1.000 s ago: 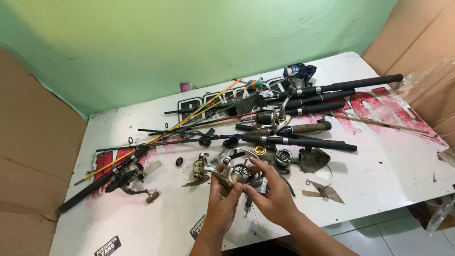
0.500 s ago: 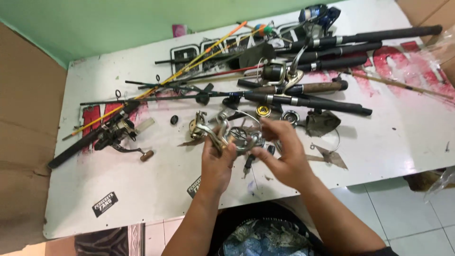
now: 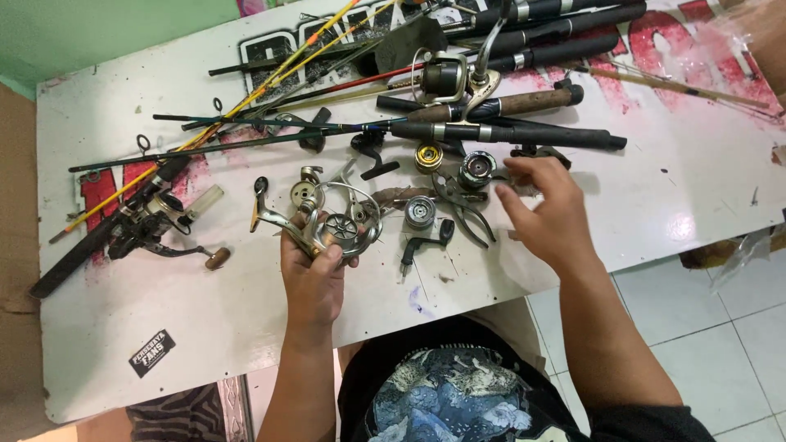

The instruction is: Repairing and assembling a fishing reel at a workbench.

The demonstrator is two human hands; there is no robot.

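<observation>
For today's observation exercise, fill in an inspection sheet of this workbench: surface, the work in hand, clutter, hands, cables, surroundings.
Surface: white board with red and black lettering, scuffed, a black sticker near its front edge.
Work in hand: silver reel body with wire bail, held above the board; loose spool beside the right fingertips.
Clutter: rods piled along the far side, pliers, black handle, gold spool, second spool, rod with mounted reel at left.
Hands: left hand grips the reel body; right hand open, reaching among small parts.
Cables: nothing seen.
Surroundings: green wall, tiled floor, cardboard at left.
</observation>
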